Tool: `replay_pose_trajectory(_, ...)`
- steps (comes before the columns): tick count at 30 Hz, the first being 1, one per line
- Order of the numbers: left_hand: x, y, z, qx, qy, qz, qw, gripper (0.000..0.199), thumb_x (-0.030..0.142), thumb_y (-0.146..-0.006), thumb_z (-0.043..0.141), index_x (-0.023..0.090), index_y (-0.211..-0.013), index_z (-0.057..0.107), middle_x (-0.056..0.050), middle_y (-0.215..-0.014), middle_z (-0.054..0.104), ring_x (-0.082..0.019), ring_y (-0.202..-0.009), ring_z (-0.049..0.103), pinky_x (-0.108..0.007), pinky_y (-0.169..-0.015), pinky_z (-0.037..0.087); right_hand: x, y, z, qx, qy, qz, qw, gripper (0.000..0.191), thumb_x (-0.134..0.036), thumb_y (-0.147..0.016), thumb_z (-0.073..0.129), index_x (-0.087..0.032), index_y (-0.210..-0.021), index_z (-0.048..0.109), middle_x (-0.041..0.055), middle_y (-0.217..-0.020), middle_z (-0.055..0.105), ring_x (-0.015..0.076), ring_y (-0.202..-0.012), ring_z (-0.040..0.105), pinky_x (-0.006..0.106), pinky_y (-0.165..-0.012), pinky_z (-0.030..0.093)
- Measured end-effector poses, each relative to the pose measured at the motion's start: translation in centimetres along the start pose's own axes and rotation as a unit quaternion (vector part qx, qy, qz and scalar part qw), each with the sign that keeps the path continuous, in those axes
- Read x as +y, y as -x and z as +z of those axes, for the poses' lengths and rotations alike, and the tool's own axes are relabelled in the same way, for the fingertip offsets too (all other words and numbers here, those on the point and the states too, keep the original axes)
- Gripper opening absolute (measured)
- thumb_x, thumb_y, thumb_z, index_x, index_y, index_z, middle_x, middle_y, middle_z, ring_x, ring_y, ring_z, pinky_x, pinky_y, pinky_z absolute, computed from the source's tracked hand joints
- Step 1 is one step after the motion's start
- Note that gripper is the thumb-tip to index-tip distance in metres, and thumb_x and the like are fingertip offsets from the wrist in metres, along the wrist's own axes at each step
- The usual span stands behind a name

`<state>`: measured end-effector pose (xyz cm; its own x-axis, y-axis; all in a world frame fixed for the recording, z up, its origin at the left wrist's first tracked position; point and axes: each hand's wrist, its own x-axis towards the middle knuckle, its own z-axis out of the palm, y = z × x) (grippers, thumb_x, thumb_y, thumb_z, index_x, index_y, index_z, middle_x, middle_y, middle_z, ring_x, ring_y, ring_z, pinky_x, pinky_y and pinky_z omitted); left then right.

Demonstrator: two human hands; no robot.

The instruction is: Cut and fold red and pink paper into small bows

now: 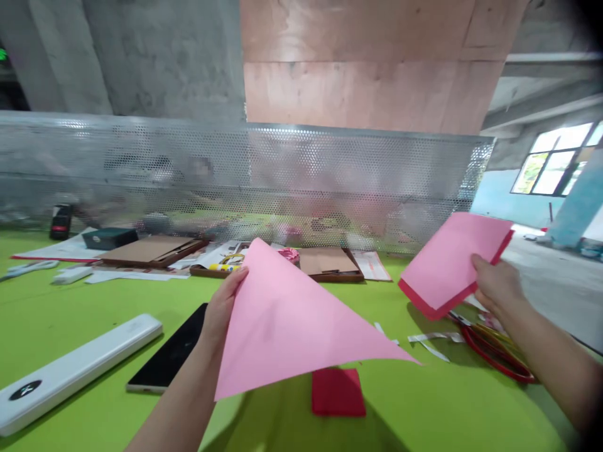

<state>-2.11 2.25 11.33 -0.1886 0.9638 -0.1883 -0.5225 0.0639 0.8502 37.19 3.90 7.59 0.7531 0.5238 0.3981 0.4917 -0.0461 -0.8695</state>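
While the left hand pinches one corner of a pink sheet above the red square, the right hand, fingers closed, grips pink and red papers to the square's upper right.

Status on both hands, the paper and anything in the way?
Left hand: holding pink sheet. Right hand: holding pink and red sheets, raised. Red square on green table; scissors near right forearm.
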Motion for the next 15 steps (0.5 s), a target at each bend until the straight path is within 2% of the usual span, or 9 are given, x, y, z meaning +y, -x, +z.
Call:
replay_pose_trajectory(2,-0.2,-0.4,-0.6,-0.012,0.02,-0.053,0.998,0.028,0.025,-0.073,0.041,0.011,-0.071,0.064,-0.01,-0.058,0.066,-0.026,-0.056,0.064,-0.036,-0.046,0.051,-1.7,-0.3,0.5,0.017,0.073,-0.034,0.997,0.03,-0.035,-0.086,0.039,-0.011,-0.096,0.054,0.0043,-0.086,0.057,0.0163,-0.074,0.057,0.032,-0.062,0.048)
replay_pose_trajectory(3,-0.3,-0.6,-1.1,-0.036,0.031,-0.065,0.997,0.028,0.025,-0.073,0.041,0.011,-0.073,0.065,-0.011,-0.062,0.067,-0.027,-0.059,0.064,-0.037,-0.048,0.052,-2.5,-0.4,0.9,0.015,0.103,-0.066,0.992,0.03,-0.034,-0.086,0.039,-0.011,-0.097,0.054,0.0046,-0.087,0.058,0.0176,-0.078,0.057,0.034,-0.066,0.047)
replay_pose_trajectory(5,-0.4,-1.3,-2.1,-0.086,0.049,-0.057,0.993,0.024,0.024,-0.07,0.045,0.012,-0.075,0.065,-0.01,-0.068,0.068,-0.028,-0.065,0.065,-0.038,-0.053,0.053,-3.7,-0.5,2.2,-0.008,0.154,-0.147,0.977,0.029,-0.032,-0.087,0.038,-0.013,-0.105,0.051,0.0059,-0.096,0.057,0.0197,-0.089,0.055,0.039,-0.076,0.044)
replay_pose_trajectory(7,-0.5,-1.9,-3.1,-0.1,0.058,-0.028,0.993,0.018,0.021,-0.066,0.051,0.014,-0.075,0.064,-0.006,-0.068,0.068,-0.025,-0.065,0.065,-0.034,-0.055,0.054,-4.2,-0.3,4.0,-0.056,0.198,-0.22,0.954,0.032,-0.031,-0.087,0.039,-0.016,-0.114,0.045,0.0064,-0.106,0.055,0.0215,-0.096,0.052,0.043,-0.082,0.041)
replay_pose_trajectory(10,-0.7,-2.6,-4.1,-0.085,0.068,0.021,0.994,0.021,0.015,-0.061,0.053,0.016,-0.079,0.063,-0.001,-0.069,0.068,-0.02,-0.067,0.064,-0.027,-0.061,0.053,-3.2,0.6,7.5,-0.162,0.266,-0.282,0.908,0.03,-0.031,-0.084,0.045,-0.015,-0.11,0.049,0.0063,-0.105,0.055,0.0212,-0.093,0.054,0.043,-0.08,0.043)
replay_pose_trajectory(13,-0.8,-2.8,-4.3,-0.079,0.053,0.042,0.995,0.025,0.016,-0.059,0.054,0.015,-0.083,0.063,0.0,-0.069,0.067,-0.019,-0.068,0.063,-0.027,-0.062,0.052,-1.1,2.1,10.4,-0.255,0.325,-0.3,0.86,0.021,-0.029,-0.083,0.049,-0.013,-0.096,0.055,0.0043,-0.094,0.059,0.0169,-0.082,0.057,0.038,-0.073,0.046)
replay_pose_trajectory(15,-1.0,-2.9,-4.2,-0.069,0.041,0.043,0.996,0.024,0.017,-0.058,0.055,0.014,-0.081,0.063,0.0,-0.069,0.066,-0.02,-0.066,0.063,-0.027,-0.059,0.051,0.4,2.9,11.6,-0.287,0.355,-0.302,0.837,0.019,-0.029,-0.083,0.049,-0.013,-0.091,0.056,0.0035,-0.089,0.059,0.0155,-0.078,0.057,0.036,-0.07,0.047)
